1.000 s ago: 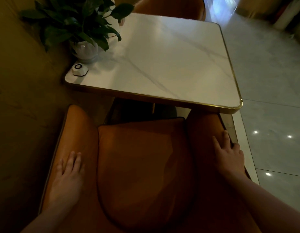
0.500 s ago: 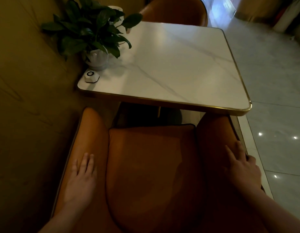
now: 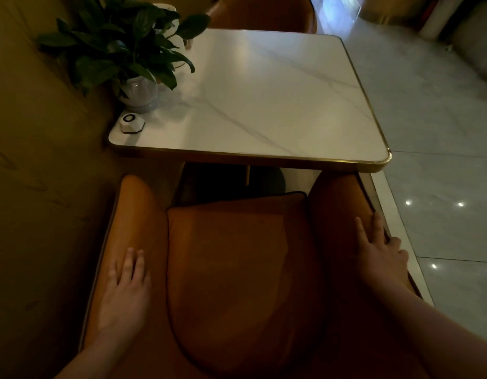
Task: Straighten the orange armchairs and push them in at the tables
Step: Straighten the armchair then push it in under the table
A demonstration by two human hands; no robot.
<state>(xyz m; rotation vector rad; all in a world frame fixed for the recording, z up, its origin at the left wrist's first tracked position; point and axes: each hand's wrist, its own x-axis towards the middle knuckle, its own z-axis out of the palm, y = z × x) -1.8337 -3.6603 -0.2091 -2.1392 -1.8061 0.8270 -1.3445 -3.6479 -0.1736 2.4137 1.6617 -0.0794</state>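
The left hand (image 3: 125, 285) lies flat, fingers straight, on the orange armchair (image 3: 237, 269)'s left arm. The right hand (image 3: 379, 253) rests spread on the right arm, gripping nothing. At 12 o'clock, the arm tips sit just beside the desk (image 3: 278, 105)'s near edge. A second armchair (image 3: 264, 12) stands beyond it. At 11 o'clock the desk carries a potted plant (image 3: 122, 45) and a white button (image 3: 131, 123).

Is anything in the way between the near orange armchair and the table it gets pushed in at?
Nothing visible blocks it. The left hand and right hand rest on the arms of the armchair. Under the table only its own leg shows, in deep shadow.
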